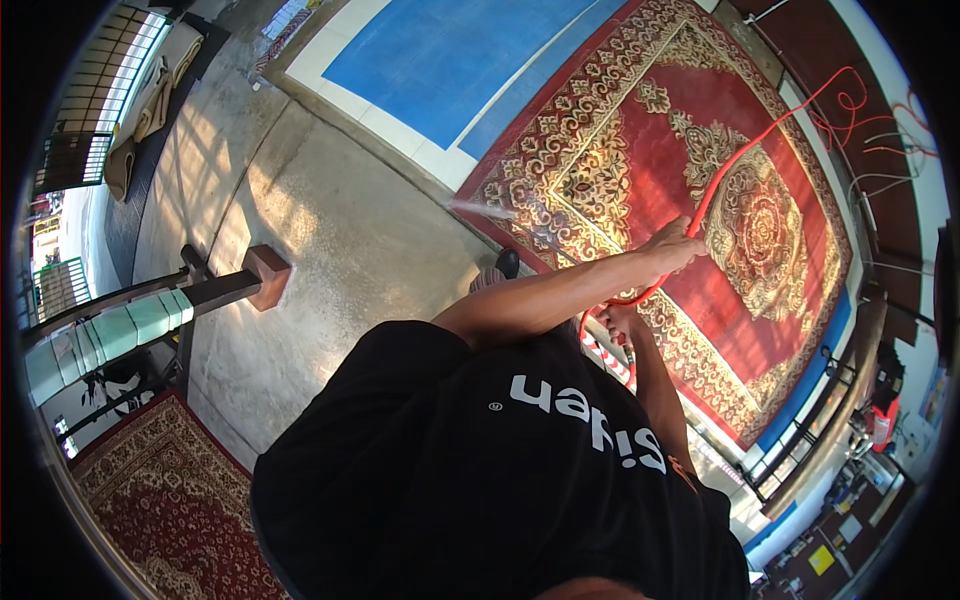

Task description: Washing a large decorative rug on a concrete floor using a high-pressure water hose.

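Note:
My left hand (675, 246) is closed around a red hose (716, 180). Lower down, my right hand (619, 322) grips the handle of a spray gun, partly hidden by my left forearm. A loop of hose hangs by that hand. From behind the forearm a thin spray lance (546, 241) points to the upper left. A white jet of water (484, 209) leaves its tip over the near left corner of a large red and gold patterned carpet (660, 195). The carpet lies flat, and its red areas shine.
Blue flooring (442, 67) with a pale tiled border adjoins the carpet. At left, a metal rack (225, 292) stands on the concrete floor (337, 195). A second patterned rug (172, 495) is at lower left. Hose coils lie at upper right; a long roll (832, 420) rests at right.

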Available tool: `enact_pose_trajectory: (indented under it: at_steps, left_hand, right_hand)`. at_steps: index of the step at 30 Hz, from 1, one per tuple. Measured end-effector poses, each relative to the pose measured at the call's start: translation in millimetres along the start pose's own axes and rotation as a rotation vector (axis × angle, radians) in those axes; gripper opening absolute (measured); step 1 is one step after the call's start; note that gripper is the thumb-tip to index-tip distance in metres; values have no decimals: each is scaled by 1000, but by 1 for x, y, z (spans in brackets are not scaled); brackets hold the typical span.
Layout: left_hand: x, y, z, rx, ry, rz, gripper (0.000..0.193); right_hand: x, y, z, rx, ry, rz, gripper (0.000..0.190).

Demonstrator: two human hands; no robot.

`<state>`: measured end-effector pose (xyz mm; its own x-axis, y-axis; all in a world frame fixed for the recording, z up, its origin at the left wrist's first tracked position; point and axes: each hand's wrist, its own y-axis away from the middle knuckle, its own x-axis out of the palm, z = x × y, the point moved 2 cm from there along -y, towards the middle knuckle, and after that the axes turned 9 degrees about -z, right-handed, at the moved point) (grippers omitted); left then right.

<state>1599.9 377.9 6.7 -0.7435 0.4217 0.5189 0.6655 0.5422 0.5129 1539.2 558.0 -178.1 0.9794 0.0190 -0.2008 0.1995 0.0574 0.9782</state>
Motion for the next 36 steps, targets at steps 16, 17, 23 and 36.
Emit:
enact_pose_trajectory:
  at_steps: [16, 17, 23, 36]
  left_hand:
    - [-8, -16, 4, 78, 68, 19, 31]
    - [-8, -16, 4, 81, 65, 21, 31]
    - [-8, 1, -5, 55, -21, 17, 33]
    - [-15, 7, -8, 143, -79, 50, 40]
  right_hand:
    - [13, -8, 14, -259, -138, -213, 10]
    - [14, -6, 17, -267, -191, -243, 10]
    - [13, 7, 33, -348, -153, -296, 20]
    - [5, -30, 48, -573, -232, -579, 46]
